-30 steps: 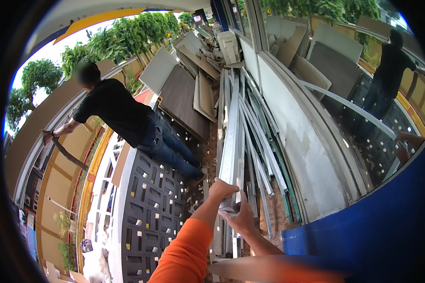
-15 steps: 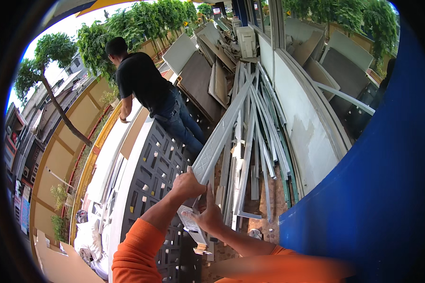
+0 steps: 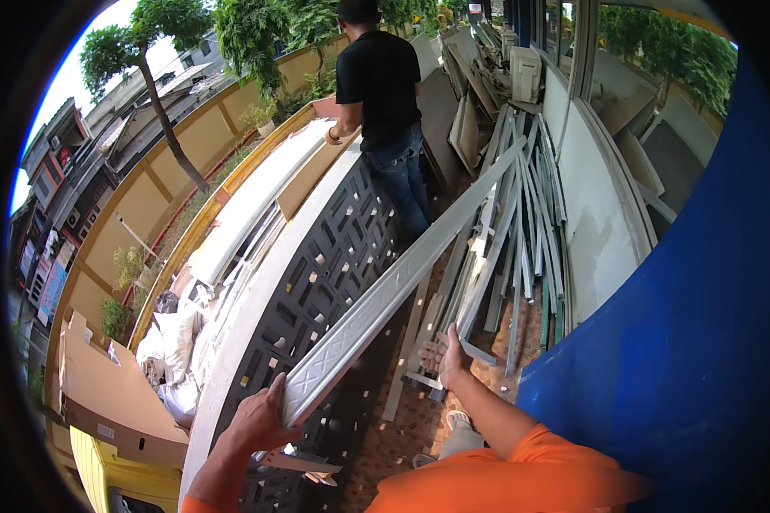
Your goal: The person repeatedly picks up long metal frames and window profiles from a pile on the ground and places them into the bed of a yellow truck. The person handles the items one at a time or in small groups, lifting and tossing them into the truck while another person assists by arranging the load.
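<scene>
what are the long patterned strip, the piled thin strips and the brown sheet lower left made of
Long patterned strip: probably metal, satin grey, by its sheen and crisp crosses; plastic possible. Thin strips: likely metal, smooth grey, by their shine. Brown sheet: likely matte cardboard, by its cutouts.

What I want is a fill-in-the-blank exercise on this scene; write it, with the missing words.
1. Between left and right, the person's hand gripping the long pale strip is the ____.
2. In colour, the person's sleeves are ____.
3. The shirt on the co-worker is ____.

Missing words: left; orange; black.
</scene>
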Action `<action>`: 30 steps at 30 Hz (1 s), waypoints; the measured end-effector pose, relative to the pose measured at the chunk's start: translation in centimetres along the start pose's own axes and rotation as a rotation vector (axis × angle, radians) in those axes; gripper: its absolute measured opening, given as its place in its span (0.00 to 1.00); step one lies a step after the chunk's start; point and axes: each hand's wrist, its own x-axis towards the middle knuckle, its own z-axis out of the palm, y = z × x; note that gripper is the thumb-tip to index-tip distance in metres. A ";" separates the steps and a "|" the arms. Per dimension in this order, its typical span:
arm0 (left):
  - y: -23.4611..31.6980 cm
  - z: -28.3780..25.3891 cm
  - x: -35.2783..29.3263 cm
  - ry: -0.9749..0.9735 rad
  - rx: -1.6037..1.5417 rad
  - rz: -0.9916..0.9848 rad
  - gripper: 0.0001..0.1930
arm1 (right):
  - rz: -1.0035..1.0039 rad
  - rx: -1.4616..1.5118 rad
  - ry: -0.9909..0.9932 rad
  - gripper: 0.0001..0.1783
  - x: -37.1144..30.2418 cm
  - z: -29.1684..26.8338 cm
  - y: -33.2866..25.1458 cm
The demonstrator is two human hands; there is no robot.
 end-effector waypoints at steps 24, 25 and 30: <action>2.4 5.0 -24.7 0.347 0.041 -0.485 0.48 | -0.048 0.711 -0.460 0.50 7.4 7.4 -5.4; 2.0 4.8 -25.3 0.348 0.031 -0.481 0.47 | -0.057 0.691 -0.444 0.50 6.4 7.9 -5.4; -0.2 5.0 -29.8 0.452 0.020 -0.471 0.47 | -0.062 0.669 -0.436 0.47 0.8 10.4 -5.2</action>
